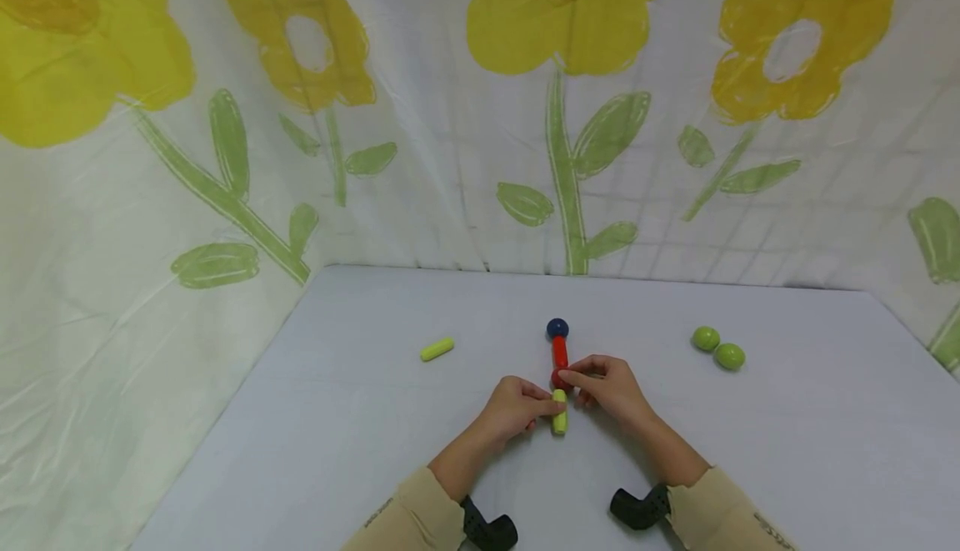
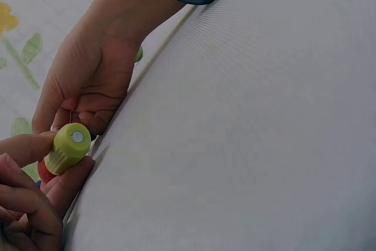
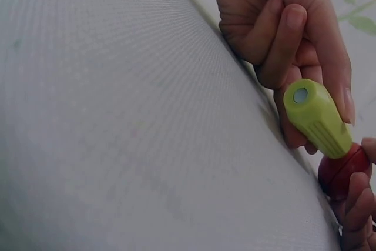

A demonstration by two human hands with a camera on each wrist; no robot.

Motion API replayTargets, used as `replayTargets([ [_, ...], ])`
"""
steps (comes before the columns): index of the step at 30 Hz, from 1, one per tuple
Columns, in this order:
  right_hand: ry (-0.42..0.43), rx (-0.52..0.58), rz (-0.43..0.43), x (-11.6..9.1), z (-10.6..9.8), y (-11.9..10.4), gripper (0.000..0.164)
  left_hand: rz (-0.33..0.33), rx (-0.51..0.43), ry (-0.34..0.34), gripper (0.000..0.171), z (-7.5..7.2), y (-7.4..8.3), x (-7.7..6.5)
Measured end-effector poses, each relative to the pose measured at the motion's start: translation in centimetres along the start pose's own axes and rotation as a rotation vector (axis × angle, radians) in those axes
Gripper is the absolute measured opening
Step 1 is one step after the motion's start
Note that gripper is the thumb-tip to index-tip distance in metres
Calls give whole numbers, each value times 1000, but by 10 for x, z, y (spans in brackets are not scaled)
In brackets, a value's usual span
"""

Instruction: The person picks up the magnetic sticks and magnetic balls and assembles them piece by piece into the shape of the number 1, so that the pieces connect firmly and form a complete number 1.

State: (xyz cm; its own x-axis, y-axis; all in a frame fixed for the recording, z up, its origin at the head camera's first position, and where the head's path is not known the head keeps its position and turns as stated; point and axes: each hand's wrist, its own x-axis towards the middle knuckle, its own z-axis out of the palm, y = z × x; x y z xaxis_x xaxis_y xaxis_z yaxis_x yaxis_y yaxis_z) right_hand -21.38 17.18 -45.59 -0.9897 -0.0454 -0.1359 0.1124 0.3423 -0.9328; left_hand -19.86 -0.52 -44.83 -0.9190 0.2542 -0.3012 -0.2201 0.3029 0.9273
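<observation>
Between the thumb and fingers of my left hand (image 1: pixel 516 409) is a yellow-green magnetic rod (image 1: pixel 559 423), with a round silver magnet showing on its end in both wrist views. My right hand (image 1: pixel 613 388) pinches a red ball (image 1: pixel 558 378). In the right wrist view the yellow-green rod (image 3: pixel 317 119) meets the red ball (image 3: pixel 341 174). Beyond the ball a red rod (image 1: pixel 560 353) runs away from me, and a dark blue ball (image 1: pixel 557 328) sits at its far end. Ball, rods and blue ball form one line.
Another yellow-green rod (image 1: pixel 437 349) lies to the left on the white table (image 1: pixel 337 451). Two green balls (image 1: pixel 706 338) sit close together on the right. A flower-printed curtain (image 1: pixel 450 159) hangs behind the table. Black devices (image 1: pixel 640 508) are worn at both wrists.
</observation>
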Motion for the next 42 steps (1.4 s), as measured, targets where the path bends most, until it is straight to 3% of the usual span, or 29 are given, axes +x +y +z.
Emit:
replayTargets([
  [19,-8,4,1,-1,0,-1,36,23,11,7,21,1,-2,4],
  [24,-10,7,6,-2,0,-1,36,15,57,5,23,-3,-2,2],
  [31,5,2,10,-2,0,-2,36,14,126,-66,22,-10,0,-4],
  [35,4,0,3,-2,1,-2,36,21,121,-104,22,-11,1,-6],
  [42,11,10,0,-1,1,-1,35,30,85,-111,21,-7,1,-5],
])
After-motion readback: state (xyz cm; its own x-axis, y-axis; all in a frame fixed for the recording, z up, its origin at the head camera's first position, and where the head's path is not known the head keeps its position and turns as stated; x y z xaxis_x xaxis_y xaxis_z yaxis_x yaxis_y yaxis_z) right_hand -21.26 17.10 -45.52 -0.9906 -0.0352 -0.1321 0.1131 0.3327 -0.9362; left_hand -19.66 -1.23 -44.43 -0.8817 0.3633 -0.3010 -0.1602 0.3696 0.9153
